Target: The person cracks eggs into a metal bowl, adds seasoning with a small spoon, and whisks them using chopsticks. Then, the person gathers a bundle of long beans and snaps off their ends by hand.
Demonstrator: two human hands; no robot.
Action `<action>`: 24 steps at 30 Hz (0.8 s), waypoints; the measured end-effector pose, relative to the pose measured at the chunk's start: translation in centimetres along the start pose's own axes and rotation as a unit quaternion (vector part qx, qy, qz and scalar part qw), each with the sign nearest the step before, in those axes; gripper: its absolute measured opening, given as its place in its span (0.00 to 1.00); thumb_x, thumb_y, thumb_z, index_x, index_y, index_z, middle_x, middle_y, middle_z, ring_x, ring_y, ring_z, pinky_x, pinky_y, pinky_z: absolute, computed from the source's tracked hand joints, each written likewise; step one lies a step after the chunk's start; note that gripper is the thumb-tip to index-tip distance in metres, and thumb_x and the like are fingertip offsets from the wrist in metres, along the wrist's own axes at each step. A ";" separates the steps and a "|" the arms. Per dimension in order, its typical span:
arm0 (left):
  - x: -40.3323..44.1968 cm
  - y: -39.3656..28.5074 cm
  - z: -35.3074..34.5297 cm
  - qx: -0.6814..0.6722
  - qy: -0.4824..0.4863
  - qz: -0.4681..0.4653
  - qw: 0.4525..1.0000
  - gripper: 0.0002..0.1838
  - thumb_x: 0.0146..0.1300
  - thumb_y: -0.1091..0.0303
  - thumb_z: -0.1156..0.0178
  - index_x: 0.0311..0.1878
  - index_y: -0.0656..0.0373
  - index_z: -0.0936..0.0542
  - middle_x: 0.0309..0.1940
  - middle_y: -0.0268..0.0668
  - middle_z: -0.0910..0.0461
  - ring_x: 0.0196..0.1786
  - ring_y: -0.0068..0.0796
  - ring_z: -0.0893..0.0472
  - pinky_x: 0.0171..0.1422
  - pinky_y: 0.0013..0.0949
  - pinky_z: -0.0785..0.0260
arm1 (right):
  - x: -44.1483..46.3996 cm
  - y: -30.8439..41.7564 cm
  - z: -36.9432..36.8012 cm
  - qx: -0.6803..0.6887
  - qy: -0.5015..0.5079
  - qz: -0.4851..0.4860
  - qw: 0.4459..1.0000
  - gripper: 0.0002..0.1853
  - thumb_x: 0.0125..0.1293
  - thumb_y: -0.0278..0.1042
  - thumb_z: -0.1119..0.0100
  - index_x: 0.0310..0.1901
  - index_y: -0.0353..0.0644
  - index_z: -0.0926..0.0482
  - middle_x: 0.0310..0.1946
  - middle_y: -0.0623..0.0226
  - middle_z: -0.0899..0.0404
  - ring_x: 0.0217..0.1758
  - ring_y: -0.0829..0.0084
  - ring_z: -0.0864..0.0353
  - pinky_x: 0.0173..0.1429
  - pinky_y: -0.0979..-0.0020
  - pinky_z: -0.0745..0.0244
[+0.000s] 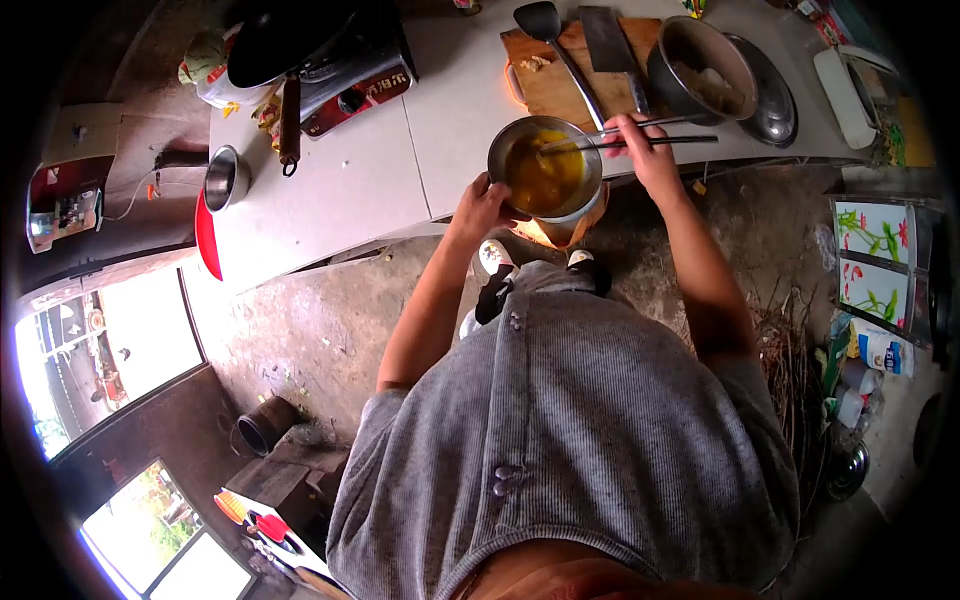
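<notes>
My left hand (483,207) grips the rim of a metal bowl (570,212) at the counter's front edge. Inside the bowl is a yellow-orange liquid (545,175) that looks like beaten egg. My right hand (642,150) is closed around a pair of chopsticks (590,142), whose tips reach into the liquid. Just beyond the bowl lies a wooden cutting board (545,85) with a cleaver (607,45) and a dark spatula (540,20) on it. A deep metal pot (665,75) with pale contents stands to the right of the board.
A wok (270,60) rests on a stove (370,100) at the back left, its handle (290,120) pointing toward me. A small steel bowl (226,180) and a red round item (207,240) sit at the left edge. Behind the pot leans a metal lid (775,110).
</notes>
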State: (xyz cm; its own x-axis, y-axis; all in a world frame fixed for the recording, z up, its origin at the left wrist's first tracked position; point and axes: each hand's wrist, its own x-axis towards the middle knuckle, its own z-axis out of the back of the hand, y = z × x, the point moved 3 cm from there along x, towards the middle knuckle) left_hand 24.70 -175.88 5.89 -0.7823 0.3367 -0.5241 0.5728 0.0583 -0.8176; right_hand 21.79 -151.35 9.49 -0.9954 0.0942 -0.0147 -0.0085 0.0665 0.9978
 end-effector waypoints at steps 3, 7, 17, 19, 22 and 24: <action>0.2 0.2 0.2 0.024 -0.011 0.012 1.000 0.15 0.59 0.68 0.57 0.47 0.66 0.34 0.30 0.44 0.23 0.28 0.33 0.20 0.30 0.28 0.25 | -0.3 0.7 -0.1 0.031 0.106 -0.089 0.990 0.14 0.65 0.40 0.55 0.34 0.36 0.27 0.23 0.67 0.25 0.22 0.78 0.25 0.26 0.79 0.29; 0.0 0.1 0.0 0.002 -0.007 -0.002 1.000 0.14 0.59 0.68 0.57 0.46 0.66 0.33 0.30 0.44 0.23 0.27 0.33 0.20 0.30 0.28 0.25 | 0.2 0.5 -0.5 0.011 0.114 -0.055 0.992 0.15 0.65 0.40 0.56 0.34 0.36 0.27 0.24 0.67 0.25 0.23 0.78 0.25 0.26 0.80 0.28; 0.3 -0.1 0.0 0.020 -0.021 0.018 0.999 0.13 0.59 0.69 0.57 0.45 0.65 0.33 0.30 0.44 0.23 0.27 0.33 0.20 0.29 0.28 0.26 | 0.8 0.8 0.3 -0.027 0.087 -0.032 0.995 0.14 0.66 0.39 0.58 0.34 0.37 0.27 0.25 0.67 0.26 0.27 0.79 0.26 0.30 0.78 0.28; 0.3 0.0 -0.1 0.019 -0.019 0.020 0.999 0.13 0.59 0.69 0.57 0.44 0.65 0.33 0.30 0.44 0.23 0.27 0.33 0.20 0.29 0.28 0.26 | 0.9 1.2 0.5 -0.073 0.110 -0.008 0.991 0.14 0.66 0.39 0.58 0.34 0.36 0.27 0.24 0.67 0.26 0.26 0.80 0.26 0.29 0.79 0.29; 0.5 -0.4 -0.3 0.019 -0.015 0.018 1.000 0.13 0.59 0.69 0.57 0.45 0.65 0.33 0.31 0.43 0.23 0.28 0.33 0.20 0.28 0.28 0.26 | 0.7 1.9 1.2 -0.037 0.134 -0.073 0.988 0.15 0.66 0.39 0.59 0.33 0.35 0.27 0.25 0.66 0.26 0.25 0.80 0.26 0.28 0.80 0.30; 0.2 -0.6 -0.5 0.013 -0.011 0.010 1.000 0.13 0.59 0.69 0.57 0.45 0.65 0.33 0.31 0.43 0.24 0.28 0.33 0.20 0.28 0.28 0.26 | 1.3 1.9 1.3 -0.087 0.029 0.030 0.995 0.15 0.66 0.39 0.58 0.33 0.36 0.27 0.23 0.66 0.26 0.24 0.79 0.26 0.25 0.80 0.30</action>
State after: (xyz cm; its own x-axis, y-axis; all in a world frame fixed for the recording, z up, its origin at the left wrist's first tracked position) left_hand 24.27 -175.33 6.41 -0.7765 0.3168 -0.5447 0.5814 0.0267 -0.8132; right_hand 20.65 -149.79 11.24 -0.9984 0.0349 0.0449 0.0408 -0.1108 0.9930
